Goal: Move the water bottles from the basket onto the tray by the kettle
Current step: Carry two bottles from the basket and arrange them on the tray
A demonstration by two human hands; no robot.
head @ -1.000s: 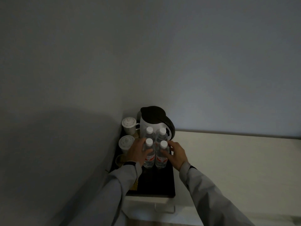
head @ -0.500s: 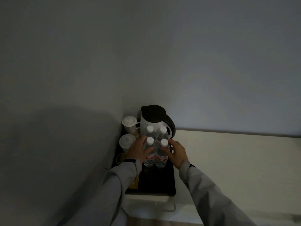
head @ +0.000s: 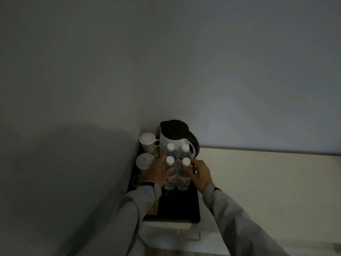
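Black and glossy, the tray sits on a pale counter in a dim corner, with four clear water bottles standing upright on it in a tight two-by-two block just in front of the kettle. The near left bottle and near right bottle show red labels; the far left bottle and far right bottle stand close behind them, all with white caps. The left hand is curled around the left side of the block, its thumb lying across the near left bottle. The right hand cups the right side with fingers spread, thumb touching the near right bottle; I cannot tell if it grips firmly. Both arms wear grey sleeves. Left of the bottles, along the wall, stand two white lidded cups, a far cup and a near cup. The kettle has a white body with a dark lid and handle
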